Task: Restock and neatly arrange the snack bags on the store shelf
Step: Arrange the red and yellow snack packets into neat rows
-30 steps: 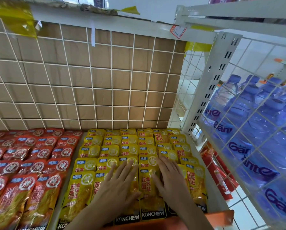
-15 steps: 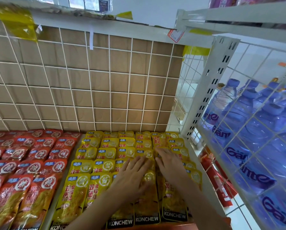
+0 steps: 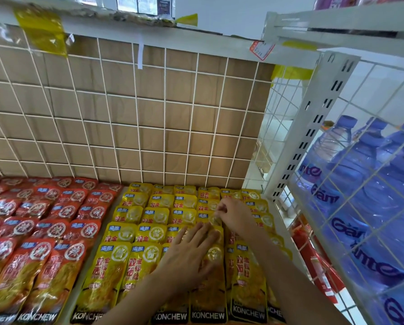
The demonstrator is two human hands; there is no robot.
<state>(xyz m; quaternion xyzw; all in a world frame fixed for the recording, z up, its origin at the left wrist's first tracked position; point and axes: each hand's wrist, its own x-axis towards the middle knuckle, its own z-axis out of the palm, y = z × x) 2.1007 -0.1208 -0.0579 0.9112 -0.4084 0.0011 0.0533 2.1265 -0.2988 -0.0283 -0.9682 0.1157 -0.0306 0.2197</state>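
Observation:
Yellow KONCHEW snack bags lie in overlapping rows on the right part of the shelf. Red snack bags fill the left part in the same way. My left hand lies flat with straight fingers on the yellow bags in the middle rows. Farther back, my right hand has its fingers curled and pinches the top edge of a yellow bag in a right-hand row. Both forearms reach in from the bottom edge and cover several front bags.
A white wire grid over brown board backs the shelf. A white slotted upright and a wire side panel bound it on the right. Behind that panel stand large blue water bottles. Red packets sit lower right.
Both hands have slid toward the back of the shelf over the yellow bags. My right hand, flat before, now has curled fingers pinching a bag's edge.

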